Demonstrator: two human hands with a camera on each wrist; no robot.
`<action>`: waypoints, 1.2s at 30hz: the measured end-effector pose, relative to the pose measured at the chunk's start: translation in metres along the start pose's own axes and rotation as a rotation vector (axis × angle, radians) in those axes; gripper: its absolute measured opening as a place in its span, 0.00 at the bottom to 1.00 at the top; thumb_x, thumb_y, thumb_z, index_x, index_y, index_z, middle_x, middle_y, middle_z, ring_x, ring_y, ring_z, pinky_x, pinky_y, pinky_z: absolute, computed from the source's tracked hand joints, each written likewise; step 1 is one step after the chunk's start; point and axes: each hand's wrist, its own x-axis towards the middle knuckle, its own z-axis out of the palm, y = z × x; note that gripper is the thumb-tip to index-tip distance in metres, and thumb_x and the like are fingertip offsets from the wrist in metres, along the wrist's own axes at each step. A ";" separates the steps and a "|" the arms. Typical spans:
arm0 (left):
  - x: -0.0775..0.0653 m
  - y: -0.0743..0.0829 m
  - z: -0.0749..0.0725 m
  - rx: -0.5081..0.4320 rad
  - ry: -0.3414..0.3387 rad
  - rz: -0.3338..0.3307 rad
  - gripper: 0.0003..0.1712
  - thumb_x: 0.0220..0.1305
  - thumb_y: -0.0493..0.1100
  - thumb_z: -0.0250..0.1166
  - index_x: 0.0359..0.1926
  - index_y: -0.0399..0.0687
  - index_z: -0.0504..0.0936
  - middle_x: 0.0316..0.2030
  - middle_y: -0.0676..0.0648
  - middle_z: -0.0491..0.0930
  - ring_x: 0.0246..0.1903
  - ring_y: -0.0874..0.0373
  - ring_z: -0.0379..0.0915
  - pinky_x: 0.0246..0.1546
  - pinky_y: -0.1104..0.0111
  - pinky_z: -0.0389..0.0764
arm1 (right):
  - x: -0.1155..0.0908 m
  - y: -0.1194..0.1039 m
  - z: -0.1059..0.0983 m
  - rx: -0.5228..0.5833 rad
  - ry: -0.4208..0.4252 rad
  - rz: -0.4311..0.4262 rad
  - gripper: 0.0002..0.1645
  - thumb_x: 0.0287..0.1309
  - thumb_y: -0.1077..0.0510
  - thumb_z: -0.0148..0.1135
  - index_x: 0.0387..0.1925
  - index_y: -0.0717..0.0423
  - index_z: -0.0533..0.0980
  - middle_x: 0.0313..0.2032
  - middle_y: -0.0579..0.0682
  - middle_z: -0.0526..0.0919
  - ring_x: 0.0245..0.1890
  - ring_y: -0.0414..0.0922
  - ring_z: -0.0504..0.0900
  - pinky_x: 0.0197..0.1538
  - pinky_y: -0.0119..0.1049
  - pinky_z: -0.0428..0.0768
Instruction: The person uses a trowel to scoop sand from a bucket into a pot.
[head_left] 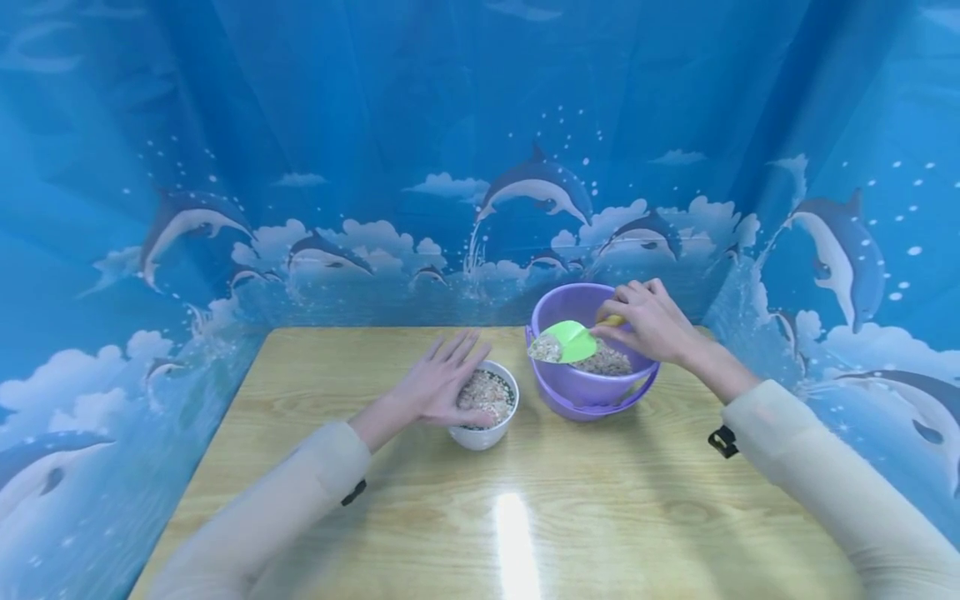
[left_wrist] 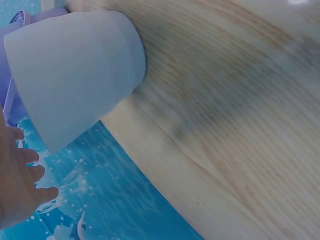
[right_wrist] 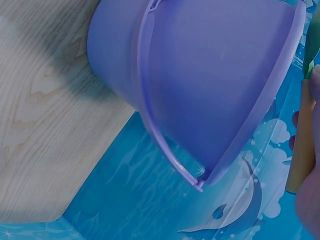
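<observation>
My right hand (head_left: 651, 323) grips the yellow handle (right_wrist: 301, 145) of a small trowel with a green blade (head_left: 576, 342). A pale, grainy mix (head_left: 546, 348) lies on the blade, which is held over the left rim of a purple bucket (head_left: 600, 387). More grainy material (head_left: 604, 362) is in the bucket. My left hand (head_left: 438, 387) is at the left side of a white pot (head_left: 480, 439), fingers spread and straight, thumb over the near rim. Pale grains (head_left: 487, 393) with darker bits fill the pot. In the left wrist view the pot (left_wrist: 75, 75) hides part of the scene.
The wood-grain table (head_left: 420, 525) carries the pot and bucket side by side, the bucket to the right. Its carrying handle (right_wrist: 150, 115) hangs down along the side. A blue dolphin-print curtain (head_left: 420, 167) closes off the back and both sides.
</observation>
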 end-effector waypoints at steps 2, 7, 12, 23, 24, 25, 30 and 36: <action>-0.004 -0.002 0.001 -0.001 -0.002 0.007 0.72 0.57 0.86 0.58 0.86 0.47 0.44 0.85 0.36 0.39 0.85 0.37 0.38 0.84 0.39 0.45 | 0.001 -0.002 0.001 0.008 -0.002 -0.002 0.11 0.58 0.45 0.78 0.38 0.43 0.86 0.35 0.45 0.84 0.37 0.46 0.75 0.48 0.47 0.68; -0.011 -0.006 0.005 0.014 -0.007 0.005 0.76 0.53 0.91 0.55 0.86 0.47 0.43 0.85 0.35 0.40 0.85 0.36 0.40 0.83 0.38 0.50 | 0.005 -0.005 0.005 0.024 -0.003 -0.016 0.12 0.58 0.45 0.77 0.39 0.44 0.86 0.37 0.45 0.86 0.38 0.47 0.76 0.48 0.48 0.68; -0.017 -0.005 0.007 0.006 -0.014 -0.011 0.79 0.50 0.94 0.50 0.86 0.46 0.43 0.85 0.35 0.40 0.85 0.36 0.41 0.83 0.38 0.51 | 0.008 -0.008 0.008 0.022 0.001 -0.027 0.13 0.58 0.44 0.76 0.39 0.45 0.86 0.36 0.45 0.84 0.37 0.46 0.75 0.49 0.49 0.69; -0.022 -0.001 0.014 0.007 -0.026 -0.050 0.79 0.50 0.89 0.60 0.86 0.45 0.42 0.85 0.36 0.39 0.85 0.36 0.42 0.83 0.38 0.50 | 0.016 -0.020 0.013 0.014 -0.025 -0.031 0.15 0.58 0.41 0.76 0.39 0.45 0.87 0.33 0.45 0.82 0.38 0.46 0.75 0.48 0.46 0.68; -0.022 -0.001 0.015 0.006 -0.027 -0.054 0.79 0.49 0.89 0.60 0.86 0.45 0.42 0.85 0.36 0.40 0.85 0.36 0.42 0.83 0.38 0.50 | 0.016 -0.020 0.013 0.014 -0.021 -0.036 0.15 0.58 0.41 0.77 0.39 0.45 0.87 0.33 0.45 0.81 0.37 0.46 0.74 0.47 0.46 0.68; -0.022 -0.001 0.015 0.006 -0.026 -0.057 0.79 0.50 0.89 0.60 0.86 0.45 0.42 0.85 0.36 0.40 0.85 0.36 0.43 0.83 0.38 0.50 | 0.017 -0.020 0.014 0.016 -0.018 -0.040 0.15 0.58 0.41 0.77 0.39 0.45 0.87 0.32 0.45 0.81 0.37 0.46 0.74 0.47 0.46 0.67; -0.022 0.000 0.017 -0.002 -0.028 -0.070 0.79 0.50 0.89 0.60 0.86 0.45 0.43 0.85 0.36 0.41 0.85 0.36 0.43 0.83 0.39 0.50 | 0.019 -0.022 0.015 0.013 -0.017 -0.059 0.15 0.58 0.41 0.76 0.39 0.44 0.86 0.32 0.43 0.80 0.36 0.45 0.73 0.47 0.45 0.68; -0.020 0.001 0.017 0.012 -0.047 -0.083 0.78 0.52 0.89 0.58 0.86 0.45 0.41 0.85 0.36 0.40 0.85 0.37 0.40 0.84 0.39 0.49 | 0.023 -0.026 0.017 0.003 -0.028 -0.074 0.15 0.59 0.39 0.74 0.39 0.43 0.86 0.33 0.44 0.82 0.38 0.45 0.76 0.49 0.47 0.71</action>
